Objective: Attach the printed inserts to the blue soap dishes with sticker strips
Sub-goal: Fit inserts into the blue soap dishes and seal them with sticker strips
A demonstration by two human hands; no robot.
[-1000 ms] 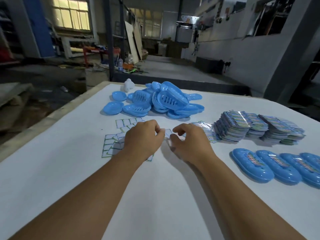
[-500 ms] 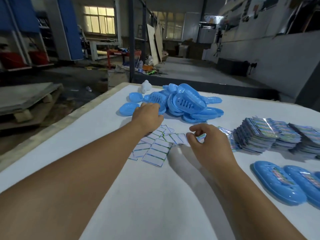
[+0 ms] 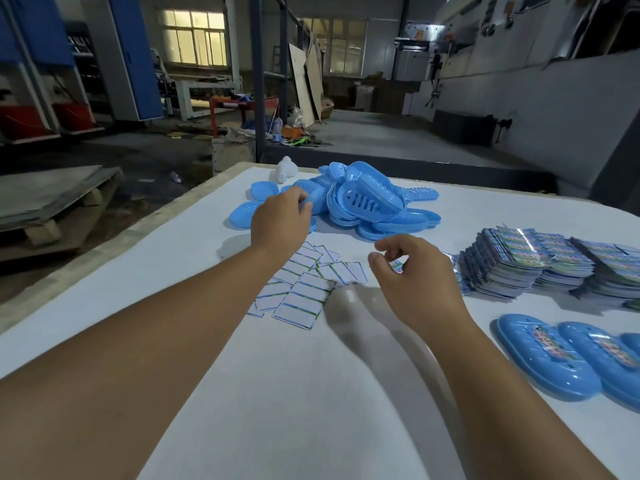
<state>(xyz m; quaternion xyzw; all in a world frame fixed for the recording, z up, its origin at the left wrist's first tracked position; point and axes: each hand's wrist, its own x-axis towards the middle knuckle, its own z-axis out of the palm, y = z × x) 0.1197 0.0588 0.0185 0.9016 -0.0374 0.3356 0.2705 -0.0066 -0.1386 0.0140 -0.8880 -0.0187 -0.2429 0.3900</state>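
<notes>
left hand (image 3: pixel 281 219): arm stretched far forward, back up, fingers curled down at the tips | right hand (image 3: pixel 412 275): nearer, back up, fingers loosely curled, thumb and forefinger close together | both forearms bare

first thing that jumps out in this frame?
The heap of blue soap dishes at the table's far middle, with the left hand reaching into its near-left edge. Next, the stacked printed inserts at right, and the sticker strips fanned out between the forearms, the right hand hanging curled beside them.
</notes>
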